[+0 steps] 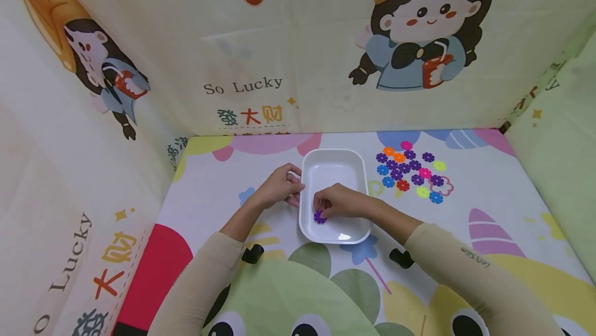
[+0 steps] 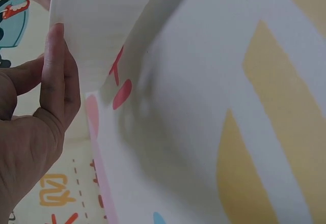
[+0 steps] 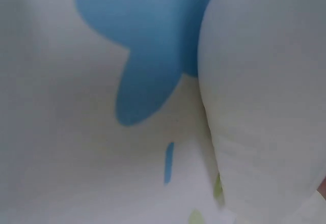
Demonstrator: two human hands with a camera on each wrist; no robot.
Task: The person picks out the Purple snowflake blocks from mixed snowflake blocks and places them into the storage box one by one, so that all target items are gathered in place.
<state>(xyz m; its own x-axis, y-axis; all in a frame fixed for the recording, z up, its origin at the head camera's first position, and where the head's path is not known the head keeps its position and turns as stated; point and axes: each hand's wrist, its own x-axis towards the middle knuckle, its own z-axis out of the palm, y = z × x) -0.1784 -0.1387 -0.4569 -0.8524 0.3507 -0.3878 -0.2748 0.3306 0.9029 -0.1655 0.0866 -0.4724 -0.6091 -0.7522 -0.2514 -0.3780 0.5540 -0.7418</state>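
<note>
A white rectangular tray stands near the middle of the table. At its left rim is my left hand, holding the edge with the fingers along the outer wall. In the left wrist view this hand shows its fingers against the tray's side. My right hand reaches inside the tray and pinches a purple flower-shaped disc low over the tray floor. The right wrist view shows the blurred white tray wall; the right fingers are hidden there.
Right of the tray lies a loose group of flower-shaped discs: several purple ones, two orange ones, a red one, plus pink, blue and yellow. Printed cloth walls enclose the patterned table at the back and sides.
</note>
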